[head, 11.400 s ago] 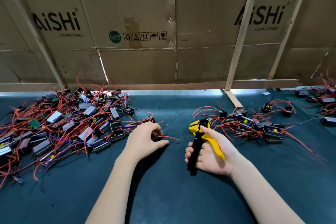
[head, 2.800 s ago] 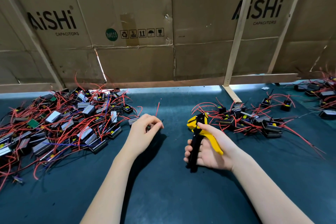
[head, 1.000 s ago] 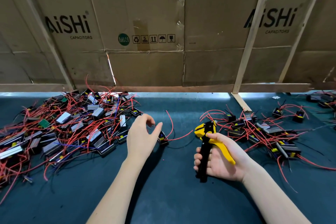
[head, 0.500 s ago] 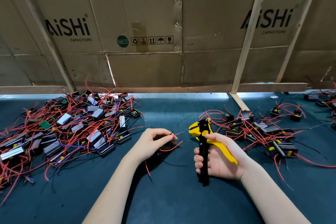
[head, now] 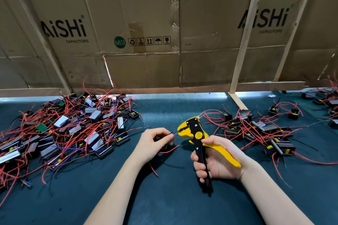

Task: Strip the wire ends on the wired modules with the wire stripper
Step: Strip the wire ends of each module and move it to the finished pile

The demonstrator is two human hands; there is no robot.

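Both hands meet over the middle of the dark green mat (head: 164, 197), seen from the head camera, the only view. Her or his left hand (head: 152, 143) pinches a thin wire (head: 171, 133) between thumb and forefinger, the other fingers curled over a small black module (head: 164, 145) that is mostly hidden under the palm; I'd say the hand pins the module so the wire stays taut and points straight at the tool. The wire's tip sits just beside the stripper's mouth, not clearly inside it. A second red lead (head: 169, 150) trails loose from under the hand.

The right hand (head: 217, 160) is wrapped round the handles of the yellow and black wire stripper (head: 196, 139), fingers curled on the black handle, palm against the yellow one. The handles stand apart and the jaws look parted, which fits a tool waiting to receive the wire rather than biting it. The head is tipped toward the left hand so the wire can go in sideways.

To the left lies a big tangled pile of modules (head: 73, 129) with red wires, within easy reach of the feeding hand. To the right a smaller, looser scatter of modules (head: 256, 129) lies beside the tool hand; my guess is that one side is finished work, though I cannot tell which. Flattened cardboard sheets (head: 146, 23) on a wooden frame (head: 243, 42) wall off the back of the bench.
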